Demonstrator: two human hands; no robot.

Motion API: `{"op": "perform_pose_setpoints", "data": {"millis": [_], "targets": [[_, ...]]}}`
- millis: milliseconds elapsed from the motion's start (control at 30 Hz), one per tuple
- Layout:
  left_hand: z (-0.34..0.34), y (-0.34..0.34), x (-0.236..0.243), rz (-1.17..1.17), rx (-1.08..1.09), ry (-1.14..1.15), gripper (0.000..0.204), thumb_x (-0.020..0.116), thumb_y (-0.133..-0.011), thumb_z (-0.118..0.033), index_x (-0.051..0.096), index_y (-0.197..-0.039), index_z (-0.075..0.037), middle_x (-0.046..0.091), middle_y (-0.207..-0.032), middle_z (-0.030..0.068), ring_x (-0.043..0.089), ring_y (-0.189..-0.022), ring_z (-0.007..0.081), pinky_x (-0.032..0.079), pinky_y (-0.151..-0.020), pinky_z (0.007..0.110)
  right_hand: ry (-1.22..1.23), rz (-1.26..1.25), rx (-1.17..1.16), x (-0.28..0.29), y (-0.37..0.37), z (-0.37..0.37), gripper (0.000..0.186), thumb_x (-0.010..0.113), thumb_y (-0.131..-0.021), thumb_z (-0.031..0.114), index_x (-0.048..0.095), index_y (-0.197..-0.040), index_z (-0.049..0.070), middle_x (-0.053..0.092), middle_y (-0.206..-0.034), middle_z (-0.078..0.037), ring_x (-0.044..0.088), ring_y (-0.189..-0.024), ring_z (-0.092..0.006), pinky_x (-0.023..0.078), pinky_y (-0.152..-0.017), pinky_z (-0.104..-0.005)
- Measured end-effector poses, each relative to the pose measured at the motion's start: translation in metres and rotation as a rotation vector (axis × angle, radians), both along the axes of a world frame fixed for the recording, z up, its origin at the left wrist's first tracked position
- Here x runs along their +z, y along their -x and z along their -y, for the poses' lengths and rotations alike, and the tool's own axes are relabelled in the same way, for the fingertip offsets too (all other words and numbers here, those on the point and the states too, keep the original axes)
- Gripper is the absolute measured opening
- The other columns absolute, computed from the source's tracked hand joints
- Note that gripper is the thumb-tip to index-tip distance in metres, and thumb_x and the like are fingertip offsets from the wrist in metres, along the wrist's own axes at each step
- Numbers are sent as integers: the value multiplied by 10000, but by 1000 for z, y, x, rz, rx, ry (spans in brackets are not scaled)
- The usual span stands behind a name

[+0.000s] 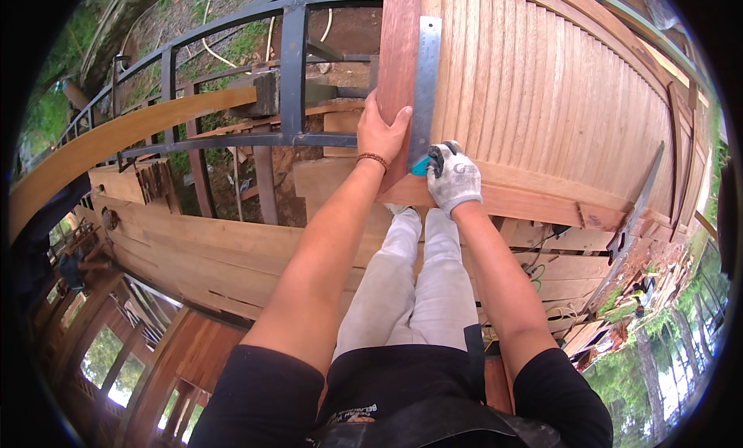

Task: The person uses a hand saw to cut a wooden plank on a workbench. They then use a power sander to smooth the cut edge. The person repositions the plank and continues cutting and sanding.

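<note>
A steel try square lies flat along the right side of a reddish wooden board. Its teal part shows beside my right hand, which wears a white and grey glove. The right fingers are curled closed at the square's near end; the glove hides part of their grip. My left hand, bare with a beaded bracelet at the wrist, clasps the board's left edge, thumb on top. The board belongs to a wooden louvred panel, whose slats spread to the right. A bottom rail crosses near my feet.
A handsaw rests across the panel's right end. Dark metal framing stands at the left, with a long curved-looking plank over it. Planks lie below the panel, and a green cord runs near my right arm.
</note>
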State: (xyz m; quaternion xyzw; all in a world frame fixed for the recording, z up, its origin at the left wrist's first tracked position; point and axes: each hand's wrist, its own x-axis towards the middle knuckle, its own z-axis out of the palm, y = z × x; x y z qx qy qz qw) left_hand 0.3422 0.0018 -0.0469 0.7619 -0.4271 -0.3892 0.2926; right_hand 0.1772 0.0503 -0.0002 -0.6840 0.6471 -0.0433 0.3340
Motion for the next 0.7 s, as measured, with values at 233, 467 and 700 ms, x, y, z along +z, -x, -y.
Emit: {"op": "perform_pose_setpoints", "data": {"millis": [233,467,700], "targets": [[0,-2,-2,-40,4,-22,765,791,-852,-359,454,-1458,-36,618,-1337,278,606,-1235,422,484,-1054,449,-4,-105,99,1,12,2,293,670,-895,228,658,-1172,133,638,-1242,-143,681,-1035,-348,541,-899,-463],[0,-4,-4,-67,1,-4,756,796,-858,-352,464,-1449,-18,639,-1318,264,628,-1225,386,494,-1045,428,106,-195,142,-2,56,-4,268,658,-909,215,668,-1168,146,643,-1207,-133,663,-1056,-337,499,-950,-471],[1,-1,-3,-61,30,73,744,807,-859,-329,473,-1439,-3,662,-1296,256,649,-1213,367,508,-1036,417,333,-382,-43,-10,143,1,139,632,-933,182,675,-1050,122,686,-1042,-172,682,-895,-407,546,-784,-523]]}}
